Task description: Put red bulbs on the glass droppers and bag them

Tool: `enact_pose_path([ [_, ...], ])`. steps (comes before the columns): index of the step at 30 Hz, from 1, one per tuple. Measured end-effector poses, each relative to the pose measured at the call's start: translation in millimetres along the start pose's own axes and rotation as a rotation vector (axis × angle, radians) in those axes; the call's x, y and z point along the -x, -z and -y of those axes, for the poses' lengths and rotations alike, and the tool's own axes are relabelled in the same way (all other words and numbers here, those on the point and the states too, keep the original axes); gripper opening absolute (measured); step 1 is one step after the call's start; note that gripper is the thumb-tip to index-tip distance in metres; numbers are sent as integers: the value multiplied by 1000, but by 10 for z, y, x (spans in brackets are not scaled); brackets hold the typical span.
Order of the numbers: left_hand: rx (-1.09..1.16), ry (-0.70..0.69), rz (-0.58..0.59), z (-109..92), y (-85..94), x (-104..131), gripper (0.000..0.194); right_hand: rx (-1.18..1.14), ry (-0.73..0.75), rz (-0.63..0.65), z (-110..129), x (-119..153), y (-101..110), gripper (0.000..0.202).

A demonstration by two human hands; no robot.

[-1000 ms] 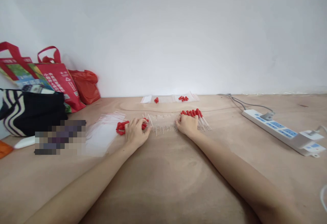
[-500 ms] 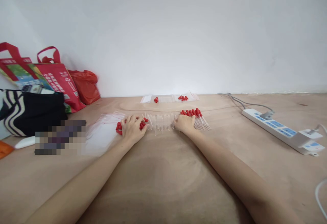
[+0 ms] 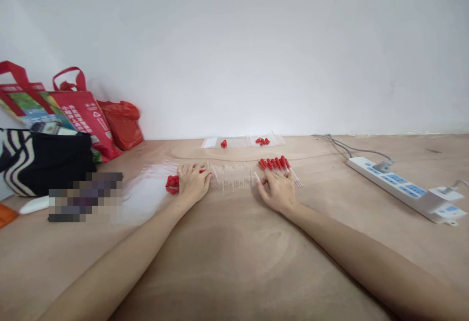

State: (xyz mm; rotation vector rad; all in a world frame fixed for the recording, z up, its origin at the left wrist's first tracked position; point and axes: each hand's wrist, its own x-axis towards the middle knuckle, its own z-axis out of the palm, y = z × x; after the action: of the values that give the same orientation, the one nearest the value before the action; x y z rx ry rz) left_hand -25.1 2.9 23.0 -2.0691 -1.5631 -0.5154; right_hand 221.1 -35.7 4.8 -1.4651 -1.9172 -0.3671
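Note:
My left hand [image 3: 194, 184] rests over a pile of small red pieces [image 3: 172, 184]. Its thumb and index finger come together at the right side, with a bit of red showing between them. Thin white sticks [image 3: 236, 177] lie in a row between my two hands. My right hand [image 3: 279, 191] is open at the near side of a group of sticks with red ends [image 3: 274, 162], its fingers covering part of their shafts. One loose white stick [image 3: 257, 177] lies by its thumb tip.
Clear zip bags [image 3: 142, 196] lie left of my left hand. Near the wall, another bag [image 3: 238, 141] has red pieces on it. A power strip [image 3: 395, 184] with cables stands right. Red bags [image 3: 84, 116] and a black striped cloth item [image 3: 54, 160] fill the left side.
My right hand has shifted right and nearer me, from the end of the white stick row to the red-ended sticks, and its fingers have spread. My left hand has moved slightly, its thumb and finger closing.

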Motion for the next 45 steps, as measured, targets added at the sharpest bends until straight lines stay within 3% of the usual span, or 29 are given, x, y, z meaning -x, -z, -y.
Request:
enact_pose_path([
  [11,99,3,-46,-8,-5,6,12,-95,67,-50,-176,190,114,23],
  [15,327,-49,-187,-53,17,39,15,-110,90,-26,-171,184,75,19],
  [17,501,-71,-199,-136,36,89,16,-128,109,-2,-172,180,48,17],
  [21,816,-49,-79,-381,129,205,15,-158,151,64,-170,170,24,14],
  [24,1003,-105,29,-516,199,248,19,-174,183,88,-148,164,40,12],
  [30,1229,-41,133,-570,123,288,11,-199,217,118,-71,165,77,10],
  [32,1254,-14,171,-572,94,299,17,-205,233,125,-49,164,82,11],
  [35,1178,-79,181,-577,107,298,27,-224,257,127,-23,163,91,13],
  [40,966,-193,121,-586,170,276,23,-259,287,128,6,162,106,13],
  [45,977,-227,111,-608,200,274,21,-272,319,150,6,164,97,13],
])
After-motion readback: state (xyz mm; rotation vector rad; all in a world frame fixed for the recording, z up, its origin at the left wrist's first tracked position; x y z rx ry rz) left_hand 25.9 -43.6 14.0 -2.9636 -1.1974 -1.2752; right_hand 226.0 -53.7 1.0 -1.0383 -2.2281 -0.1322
